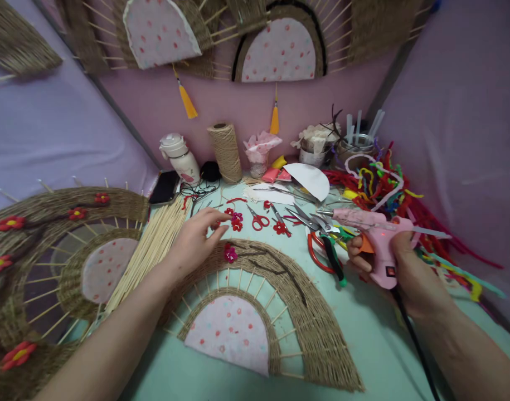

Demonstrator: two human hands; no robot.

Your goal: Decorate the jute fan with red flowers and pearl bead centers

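Phone (pixel 164 187) beside white bottle (pixel 185 167)

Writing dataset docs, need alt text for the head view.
The right hand holds a pink hot glue gun; the left hand is at small red flowers beyond a woven fan bearing dark twigs and one magenta flower. Red-handled scissors and thin pale sticks lie nearby.
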